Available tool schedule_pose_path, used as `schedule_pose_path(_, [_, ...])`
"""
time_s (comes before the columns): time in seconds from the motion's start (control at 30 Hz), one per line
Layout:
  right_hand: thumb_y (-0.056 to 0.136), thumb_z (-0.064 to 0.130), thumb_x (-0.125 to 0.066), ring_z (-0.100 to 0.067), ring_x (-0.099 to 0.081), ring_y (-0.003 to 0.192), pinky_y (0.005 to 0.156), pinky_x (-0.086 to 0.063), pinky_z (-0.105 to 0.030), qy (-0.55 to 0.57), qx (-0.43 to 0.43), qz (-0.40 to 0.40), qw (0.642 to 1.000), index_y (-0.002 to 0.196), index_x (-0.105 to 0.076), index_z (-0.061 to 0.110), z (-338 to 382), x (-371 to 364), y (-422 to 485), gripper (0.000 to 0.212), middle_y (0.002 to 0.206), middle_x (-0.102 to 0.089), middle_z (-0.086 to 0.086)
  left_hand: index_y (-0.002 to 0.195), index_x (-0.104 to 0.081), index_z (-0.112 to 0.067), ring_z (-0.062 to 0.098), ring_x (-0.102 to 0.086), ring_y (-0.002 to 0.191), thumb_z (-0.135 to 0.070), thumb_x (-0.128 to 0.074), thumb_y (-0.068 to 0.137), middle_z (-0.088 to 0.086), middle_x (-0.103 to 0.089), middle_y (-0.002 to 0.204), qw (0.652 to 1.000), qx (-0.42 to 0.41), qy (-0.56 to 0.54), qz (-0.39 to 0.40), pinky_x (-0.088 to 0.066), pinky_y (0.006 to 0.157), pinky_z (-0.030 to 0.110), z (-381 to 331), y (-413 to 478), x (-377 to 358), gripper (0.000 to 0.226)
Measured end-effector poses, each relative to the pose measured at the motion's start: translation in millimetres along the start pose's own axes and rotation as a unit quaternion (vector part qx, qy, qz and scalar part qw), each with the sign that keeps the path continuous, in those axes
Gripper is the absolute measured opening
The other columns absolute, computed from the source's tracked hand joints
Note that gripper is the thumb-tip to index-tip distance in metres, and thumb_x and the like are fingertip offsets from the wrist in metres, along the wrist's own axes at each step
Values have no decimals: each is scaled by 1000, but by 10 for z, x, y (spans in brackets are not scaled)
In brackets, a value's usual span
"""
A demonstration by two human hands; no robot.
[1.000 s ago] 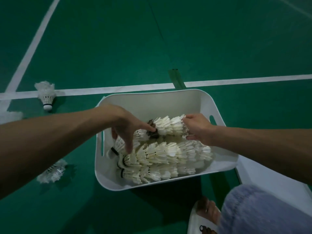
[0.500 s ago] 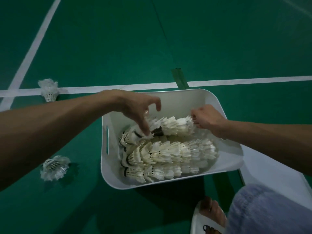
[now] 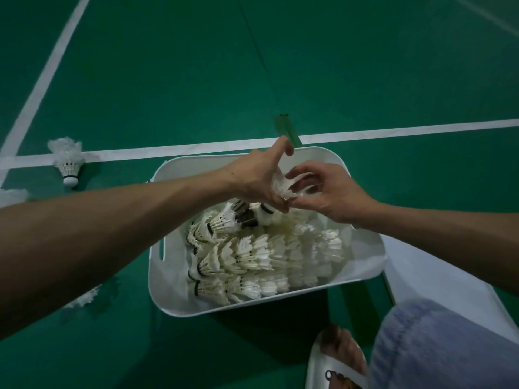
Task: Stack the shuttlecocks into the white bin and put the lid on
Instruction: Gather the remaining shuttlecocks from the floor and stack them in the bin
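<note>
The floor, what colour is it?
Dark green floor, crossed by white lines; the head view shows it best.

Bare forearms (image 3: 112,234); pale blue-grey garment (image 3: 449,346) on knee and white printed sandal (image 3: 323,373), both nearside of white bin (image 3: 174,290).

The left grip (image 3: 252,181) and right grip (image 3: 334,192) cover most of the raised shuttlecock (image 3: 282,186). The left forearm (image 3: 112,234) hides most of a floor shuttlecock (image 3: 84,297) at lower left; an edge shuttlecock (image 3: 11,195) is cut off at the left. A blurred knee (image 3: 449,346) covers part of the lid (image 3: 438,276) at lower right.
</note>
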State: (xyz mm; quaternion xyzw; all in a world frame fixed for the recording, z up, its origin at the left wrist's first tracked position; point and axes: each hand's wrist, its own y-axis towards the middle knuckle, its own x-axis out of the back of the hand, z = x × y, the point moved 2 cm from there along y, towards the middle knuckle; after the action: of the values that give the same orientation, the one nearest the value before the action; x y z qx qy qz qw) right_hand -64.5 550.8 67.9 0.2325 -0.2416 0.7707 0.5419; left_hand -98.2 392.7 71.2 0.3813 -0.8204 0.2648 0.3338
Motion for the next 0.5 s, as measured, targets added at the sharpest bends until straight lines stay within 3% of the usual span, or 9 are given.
schedule_pose_path(0.1, [74,14,-81,0,-62,80,88,-53,-29,-27,-9,-49,998,109,-60,27,-92,70,12,43,86,-64,9,131,-24,-20,16,-51,103,-31,-87,63,10,-47,135,1000,-13,10,9,-43,82,25,101,22,-29,93])
schedule_pose_path(0.17, [78,10,-76,-4,-59,69,76,-53,-26,0,-36,-87,996,110,-57,30,-173,122,0,42,79,-62,6,131,-26,-19,13,-43,112,-31,-85,67,6,-41,138,994,-22,83,70,-38,92,24,238,15,-55,88])
schedule_pose_path(0.23, [82,8,-68,-10,-52,62,64,-46,-26,11,-61,-118,991,112,-51,33,-230,143,-6,42,79,-59,2,134,-26,-24,19,-42,120,-30,-84,67,4,-35,142,980,-24,136,143,-39,102,31,378,-5,-98,89])
schedule_pose_path(0.33, [85,7,-59,-13,-49,65,61,-42,-29,-29,-80,-131,988,112,-46,33,-244,137,9,39,84,-53,3,142,-19,-38,26,-32,133,-30,-84,68,3,-20,152,958,-46,197,205,-34,109,43,408,-25,-162,99])
schedule_pose_path(0.5, [90,8,-58,-4,-50,72,56,-36,-19,-50,-99,-129,985,115,-46,30,-264,122,32,35,89,-50,10,142,-3,-58,34,-13,144,-24,-82,71,0,11,159,923,-52,276,264,-29,109,53,354,68,-282,112])
